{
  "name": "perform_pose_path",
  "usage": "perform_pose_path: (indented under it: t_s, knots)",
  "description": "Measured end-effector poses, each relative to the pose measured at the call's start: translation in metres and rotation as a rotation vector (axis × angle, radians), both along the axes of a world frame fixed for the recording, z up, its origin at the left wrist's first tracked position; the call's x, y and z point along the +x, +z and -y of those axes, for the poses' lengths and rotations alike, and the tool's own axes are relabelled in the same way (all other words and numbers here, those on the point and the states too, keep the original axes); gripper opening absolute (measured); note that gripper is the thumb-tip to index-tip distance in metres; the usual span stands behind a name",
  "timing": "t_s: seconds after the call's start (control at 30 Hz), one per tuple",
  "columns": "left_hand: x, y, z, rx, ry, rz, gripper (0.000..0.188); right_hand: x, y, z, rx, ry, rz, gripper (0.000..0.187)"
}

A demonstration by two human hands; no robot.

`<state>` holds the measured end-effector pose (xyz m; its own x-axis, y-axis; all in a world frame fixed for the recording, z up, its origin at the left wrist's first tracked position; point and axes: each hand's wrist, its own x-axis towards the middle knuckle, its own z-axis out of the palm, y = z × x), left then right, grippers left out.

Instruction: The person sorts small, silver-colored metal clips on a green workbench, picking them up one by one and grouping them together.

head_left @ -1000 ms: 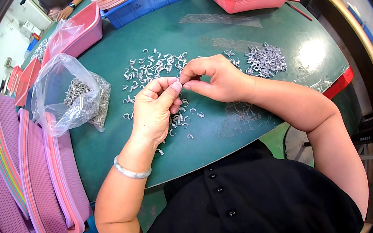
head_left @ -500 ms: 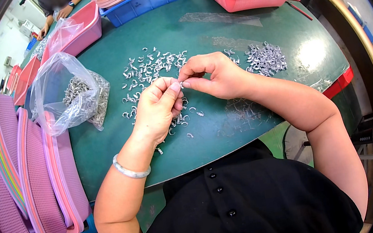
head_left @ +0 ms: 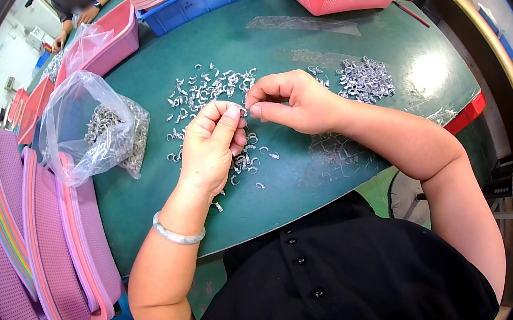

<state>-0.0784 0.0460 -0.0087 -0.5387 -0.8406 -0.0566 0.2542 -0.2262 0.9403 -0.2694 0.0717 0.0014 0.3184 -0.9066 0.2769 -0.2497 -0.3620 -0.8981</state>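
Between the thumb and fingers of my left hand point(head_left: 206, 147) is pinched a small curved silver metal piece point(head_left: 243, 112). My right hand point(head_left: 301, 103) is just to its right, thumb and index finger pressed together; whatever may be between those fingertips is too small to make out. Similar loose C-shaped pieces point(head_left: 211, 89) lie scattered on the green table point(head_left: 298, 183), around and beyond my left hand. A denser pile of silver pieces point(head_left: 364, 80) sits to the right, past my right wrist.
An open clear plastic bag point(head_left: 131, 141) of silver pieces stands at the left, beside stacked purple baskets point(head_left: 54, 245). Pink trays point(head_left: 339, 0) and a blue crate point(head_left: 203, 4) line the far edge. Another person's hand point(head_left: 87, 15) is at far left.
My hands have drawn slightly apart. The curved piece now shows at my left fingertips, with a narrow gap to my right fingers.
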Motion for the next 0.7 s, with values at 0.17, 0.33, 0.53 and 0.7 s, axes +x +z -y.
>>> perform_pose_path:
  t_s: [0.17,0.33,0.53,0.7]
  knots:
    - [-0.0014,0.0029,-0.0026,-0.037,0.022,0.081,0.009,-0.0009,0.0047,0.0014,0.22,0.036,0.049,0.013]
    - [-0.0009,0.0021,-0.002,-0.067,0.007,0.088,0.008,-0.001,0.0065,0.0005,0.316,0.045,0.065,0.016]
    - [-0.0001,0.001,-0.0016,-0.1,0.005,0.124,0.007,-0.0008,0.006,0.001,0.327,0.057,0.072,0.018]
    - [0.0006,-0.0014,0.0,-0.15,-0.011,0.16,0.008,-0.0015,0.0069,0.0003,0.336,0.049,0.057,0.019]
